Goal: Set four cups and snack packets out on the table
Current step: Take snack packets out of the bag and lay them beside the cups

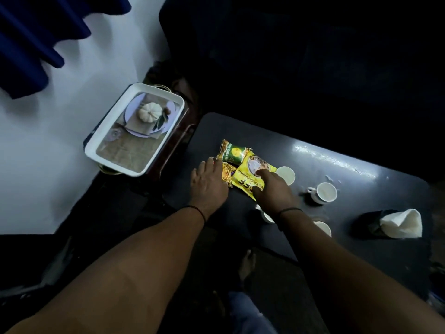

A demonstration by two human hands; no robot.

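Three snack packets lie together on the dark table: a green and yellow packet at the back, a big yellow packet in front of it, and a smaller yellow packet to its left. My left hand lies flat with straight fingers, touching the smaller packet. My right hand presses on the big yellow packet, forefinger stretched out. White cups stand around: one just behind my right hand, one further right, one near my right forearm, and one partly hidden under my wrist.
A white tray with a printed picture of a pumpkin sits on a small stand left of the table. At the table's right end stands a dark holder with white napkins. A blue curtain hangs at the upper left. My foot shows below the table edge.
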